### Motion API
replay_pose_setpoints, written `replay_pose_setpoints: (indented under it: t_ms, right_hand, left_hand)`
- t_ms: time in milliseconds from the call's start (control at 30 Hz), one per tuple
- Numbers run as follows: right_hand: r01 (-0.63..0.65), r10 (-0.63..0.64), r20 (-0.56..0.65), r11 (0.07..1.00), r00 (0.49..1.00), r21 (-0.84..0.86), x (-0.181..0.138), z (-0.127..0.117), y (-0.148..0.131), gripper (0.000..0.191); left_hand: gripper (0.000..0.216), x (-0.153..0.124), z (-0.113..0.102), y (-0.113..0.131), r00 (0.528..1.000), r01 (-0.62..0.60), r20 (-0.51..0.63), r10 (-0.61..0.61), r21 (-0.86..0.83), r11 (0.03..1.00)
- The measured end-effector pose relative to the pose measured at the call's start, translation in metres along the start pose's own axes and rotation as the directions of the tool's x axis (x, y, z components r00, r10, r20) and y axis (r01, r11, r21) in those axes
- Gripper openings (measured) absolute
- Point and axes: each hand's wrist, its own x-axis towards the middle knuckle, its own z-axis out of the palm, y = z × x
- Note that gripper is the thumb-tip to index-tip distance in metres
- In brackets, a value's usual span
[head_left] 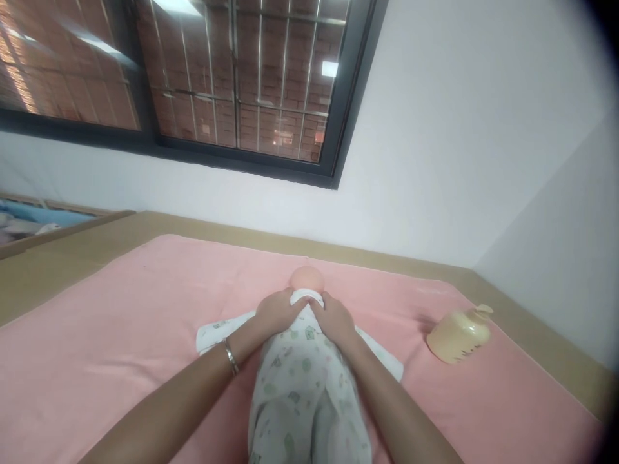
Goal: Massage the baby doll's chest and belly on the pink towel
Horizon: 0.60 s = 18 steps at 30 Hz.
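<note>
Baby doll [309, 386] in a white cloth outfit with small green print lies directly beneath both grips on a smooth pink cloth [145, 309], its rounded head just beyond them. The left hand [280, 311] and right hand [337, 319] touch the outfit at the collar, thumbs converging at the front. Fingers are partly hidden; whether either grip pinches fabric, I cannot tell. A shiny silver-coloured bracelet [231, 356] sits behind the left grip. Well to the right of the right grip is a pale yellow bottle [457, 336] with dark markings. Beyond both grips, the tan surface [251, 233] borders the cloth.
</note>
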Motion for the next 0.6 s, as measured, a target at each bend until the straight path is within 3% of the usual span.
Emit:
replay_pose_setpoints:
  t_ms: [333,600]
  right_hand:
    - [-0.004,0.001,0.090,0.999,0.996,0.035,-0.0008,-0.0029,0.0006,0.061]
    - [-0.007,-0.004,0.091,0.992,0.996,0.124,-0.0029,-0.0029,0.0015,0.059]
  left_hand:
    - [0.075,-0.0007,-0.0029,0.0041,0.998,0.002,0.066,-0.007,0.077,0.997]
    - [0.073,0.0008,0.0018,0.0029,0.999,-0.033,0.037,0.028,0.123,0.992]
